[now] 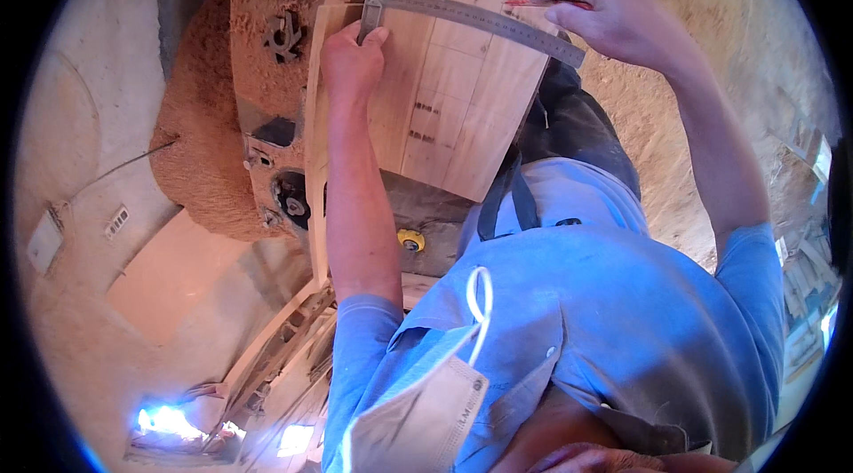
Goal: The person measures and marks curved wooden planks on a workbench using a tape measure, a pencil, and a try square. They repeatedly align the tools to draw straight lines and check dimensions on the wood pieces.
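Observation:
A metal try square (453,13) lies across a wide pale wooden board (453,113), its ruled blade reaching from the left edge to past the right edge. My left hand (353,63) is closed round the square's short arm at the board's left side. In my right hand (613,18) a red pencil (533,2) is gripped, its tip pointing left over the board just beyond the blade. Whether the tip touches the wood I cannot tell. Dark marks (425,107) show on the board's nearer part, along with thin lines running lengthwise.
Left of the board stands a sawdust-covered bench (267,82) with a metal fitting (284,36) and a black round knob or wheel (291,195). A yellow tape measure (410,240) sits near the board's close end. Sawdust (200,144) is heaped at left; wood strips (289,331) lie lower left.

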Motion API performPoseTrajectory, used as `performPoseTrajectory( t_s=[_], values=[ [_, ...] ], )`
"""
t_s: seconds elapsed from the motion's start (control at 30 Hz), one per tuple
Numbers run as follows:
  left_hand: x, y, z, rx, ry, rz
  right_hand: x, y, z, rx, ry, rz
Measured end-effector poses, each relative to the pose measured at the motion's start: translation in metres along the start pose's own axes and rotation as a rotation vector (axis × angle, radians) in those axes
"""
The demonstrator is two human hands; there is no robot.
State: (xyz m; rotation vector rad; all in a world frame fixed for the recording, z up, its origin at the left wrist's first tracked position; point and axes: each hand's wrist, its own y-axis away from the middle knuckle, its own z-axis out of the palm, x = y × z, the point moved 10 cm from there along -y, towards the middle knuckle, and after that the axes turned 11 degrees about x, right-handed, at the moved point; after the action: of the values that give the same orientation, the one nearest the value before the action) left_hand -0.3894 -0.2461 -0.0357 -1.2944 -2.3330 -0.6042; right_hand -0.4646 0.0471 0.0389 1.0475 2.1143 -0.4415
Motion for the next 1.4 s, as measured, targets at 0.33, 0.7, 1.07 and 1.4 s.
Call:
performPoseTrajectory(
  t_s=[0.33, 0.7, 1.07, 1.4],
  values=[
    [-0.010, -0.002, 0.002, -0.019, 0.024, -0.040, 0.037, 0.011, 0.006, 0.062, -0.347, 0.256],
    [0.003, 0.000, -0.003, -0.021, 0.028, -0.026, -0.010, -0.079, 0.075, 0.107, -0.227, -0.133],
    [0.006, 0.001, -0.002, -0.058, -0.036, -0.046, -0.009, -0.021, 0.033, -0.043, 0.037, -0.011],
    [-0.007, 0.002, -0.005, -0.032, -0.064, 0.023, 0.002, 0.114, -0.030, -0.056, 0.280, 0.267]
  ],
)
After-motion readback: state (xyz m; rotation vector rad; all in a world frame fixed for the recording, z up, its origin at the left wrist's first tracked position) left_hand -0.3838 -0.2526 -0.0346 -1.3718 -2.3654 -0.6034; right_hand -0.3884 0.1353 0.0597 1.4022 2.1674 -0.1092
